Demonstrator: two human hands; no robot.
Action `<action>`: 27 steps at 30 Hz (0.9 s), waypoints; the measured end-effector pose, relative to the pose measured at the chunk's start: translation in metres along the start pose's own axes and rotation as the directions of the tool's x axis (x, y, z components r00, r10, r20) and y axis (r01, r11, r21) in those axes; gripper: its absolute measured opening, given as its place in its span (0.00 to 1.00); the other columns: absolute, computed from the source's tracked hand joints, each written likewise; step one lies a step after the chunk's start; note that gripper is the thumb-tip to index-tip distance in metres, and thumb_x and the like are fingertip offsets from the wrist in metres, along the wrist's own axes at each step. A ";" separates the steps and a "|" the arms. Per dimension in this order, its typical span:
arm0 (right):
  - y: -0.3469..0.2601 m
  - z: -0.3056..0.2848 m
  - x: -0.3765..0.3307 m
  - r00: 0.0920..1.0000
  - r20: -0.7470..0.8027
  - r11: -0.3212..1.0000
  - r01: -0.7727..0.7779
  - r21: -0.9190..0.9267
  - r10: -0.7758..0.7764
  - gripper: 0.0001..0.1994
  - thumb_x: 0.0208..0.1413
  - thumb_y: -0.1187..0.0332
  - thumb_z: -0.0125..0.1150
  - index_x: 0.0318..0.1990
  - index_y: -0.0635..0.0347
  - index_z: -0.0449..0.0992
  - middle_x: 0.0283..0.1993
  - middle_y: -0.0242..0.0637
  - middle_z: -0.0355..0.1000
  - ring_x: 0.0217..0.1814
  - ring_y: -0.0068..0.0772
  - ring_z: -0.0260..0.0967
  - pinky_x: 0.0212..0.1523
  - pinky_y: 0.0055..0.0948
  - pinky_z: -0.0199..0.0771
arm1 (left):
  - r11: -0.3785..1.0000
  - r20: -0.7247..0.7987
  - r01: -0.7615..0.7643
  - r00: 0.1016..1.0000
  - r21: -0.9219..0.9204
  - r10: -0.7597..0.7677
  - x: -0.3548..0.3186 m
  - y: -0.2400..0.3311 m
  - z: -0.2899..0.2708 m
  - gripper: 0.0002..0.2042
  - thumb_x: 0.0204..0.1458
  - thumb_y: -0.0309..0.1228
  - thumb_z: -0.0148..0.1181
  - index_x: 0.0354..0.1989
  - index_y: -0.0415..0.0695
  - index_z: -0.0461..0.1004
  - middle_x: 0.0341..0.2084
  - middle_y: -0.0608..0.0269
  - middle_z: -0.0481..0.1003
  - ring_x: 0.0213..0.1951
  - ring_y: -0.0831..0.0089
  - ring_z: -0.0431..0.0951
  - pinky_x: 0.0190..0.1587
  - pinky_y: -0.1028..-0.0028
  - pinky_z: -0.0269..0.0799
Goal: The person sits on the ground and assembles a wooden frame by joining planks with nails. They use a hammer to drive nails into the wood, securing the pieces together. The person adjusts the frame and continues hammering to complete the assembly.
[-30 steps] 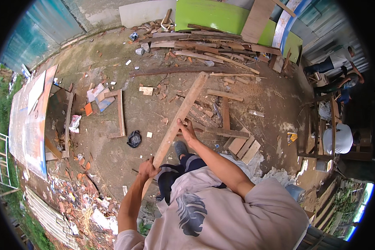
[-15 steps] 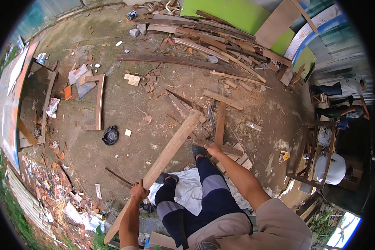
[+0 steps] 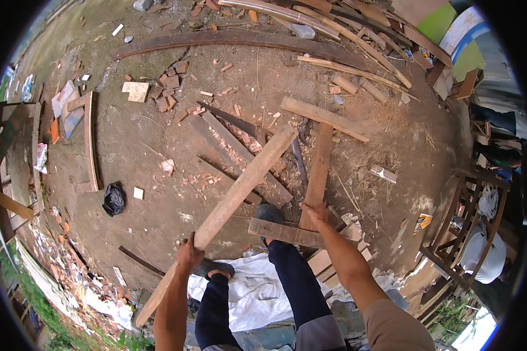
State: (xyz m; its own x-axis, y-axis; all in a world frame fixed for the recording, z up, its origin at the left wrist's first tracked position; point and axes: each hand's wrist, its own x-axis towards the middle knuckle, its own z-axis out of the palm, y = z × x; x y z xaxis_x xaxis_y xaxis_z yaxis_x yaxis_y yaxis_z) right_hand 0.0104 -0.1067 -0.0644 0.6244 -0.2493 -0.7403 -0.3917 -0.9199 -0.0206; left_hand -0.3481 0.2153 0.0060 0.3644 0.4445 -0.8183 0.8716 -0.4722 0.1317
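Left hand (image 3: 188, 255) grips a long tan wooden plank (image 3: 246, 178), apparently steadying it; right hand (image 3: 315, 213) clasps a brown I-shaped wooden frame (image 3: 318, 167) right of it.

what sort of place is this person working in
Likely an outdoor yard used for rough woodworking: scrap boards are piled at the upper right, wood chips lie scattered on the bare ground, and the left hand holds a long plank.
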 end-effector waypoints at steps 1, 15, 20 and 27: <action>0.012 0.007 0.002 1.000 0.001 0.998 0.021 0.066 -0.021 0.50 0.38 0.43 0.77 0.62 0.70 0.62 0.59 0.61 0.72 0.63 0.60 0.69 0.64 0.44 0.69 | 1.000 0.007 0.006 1.000 -0.021 -0.006 0.001 0.009 -0.001 0.42 0.41 0.31 0.63 0.71 0.47 0.59 0.55 0.38 0.72 0.56 0.40 0.72 0.60 0.54 0.70; -0.121 -0.107 0.084 0.881 -0.379 0.955 0.297 -0.025 -0.284 0.53 0.45 0.38 0.68 0.67 0.76 0.59 0.63 0.65 0.68 0.65 0.61 0.68 0.65 0.44 0.68 | 0.957 -0.137 -0.048 0.990 -0.285 0.009 0.055 -0.006 -0.020 0.46 0.37 0.29 0.67 0.72 0.45 0.57 0.52 0.35 0.72 0.52 0.38 0.75 0.56 0.54 0.74; -0.160 -0.178 0.138 0.916 -0.268 0.927 0.210 -0.311 -0.298 0.41 0.52 0.42 0.64 0.63 0.70 0.66 0.57 0.62 0.73 0.62 0.59 0.71 0.63 0.45 0.70 | 0.934 -0.169 -0.030 0.985 -0.357 -0.033 0.063 -0.012 -0.018 0.46 0.37 0.28 0.68 0.72 0.45 0.59 0.55 0.34 0.71 0.55 0.38 0.74 0.58 0.55 0.74; -0.164 -0.140 0.036 0.755 -0.139 0.766 0.617 -0.180 -0.641 0.34 0.58 0.49 0.64 0.64 0.65 0.66 0.58 0.56 0.74 0.61 0.50 0.73 0.61 0.40 0.71 | 0.922 -0.195 -0.047 0.980 -0.384 -0.031 0.067 -0.008 0.002 0.42 0.40 0.27 0.66 0.70 0.45 0.59 0.55 0.37 0.72 0.56 0.40 0.74 0.58 0.54 0.72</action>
State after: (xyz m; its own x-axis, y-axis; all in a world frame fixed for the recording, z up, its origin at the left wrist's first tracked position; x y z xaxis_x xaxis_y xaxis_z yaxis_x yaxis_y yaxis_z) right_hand 0.1915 -0.0067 0.0064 0.8161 0.3594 -0.4526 0.2069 -0.9129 -0.3519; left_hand -0.3316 0.2476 -0.0512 0.3940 0.5989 -0.6972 0.9125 -0.1643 0.3745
